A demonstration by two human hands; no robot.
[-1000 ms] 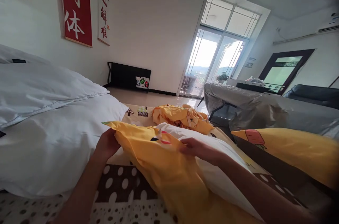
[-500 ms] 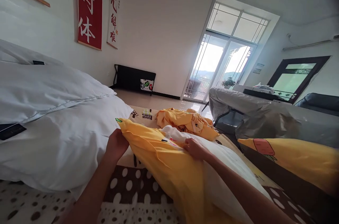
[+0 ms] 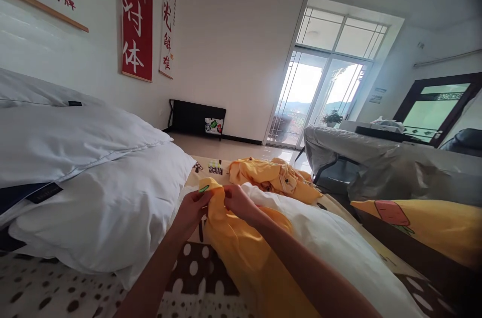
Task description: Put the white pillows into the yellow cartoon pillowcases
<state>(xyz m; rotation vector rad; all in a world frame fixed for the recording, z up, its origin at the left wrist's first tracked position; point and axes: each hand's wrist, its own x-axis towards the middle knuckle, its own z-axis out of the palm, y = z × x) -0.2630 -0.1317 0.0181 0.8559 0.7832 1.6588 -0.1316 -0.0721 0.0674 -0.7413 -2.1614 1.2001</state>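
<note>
Now our right hand [image 3: 240, 202] has come across from beside the white pillow [image 3: 339, 235] to sit just beside our left hand [image 3: 193, 211], and both pinch the yellow cloth [image 3: 231, 240] near its green-marked corner. The fabric bunches between them, so we judge that attention has shifted to this corner. The cloth trails back toward us over the patterned blanket [image 3: 188, 278], left of the largely uncovered pillow.
</note>
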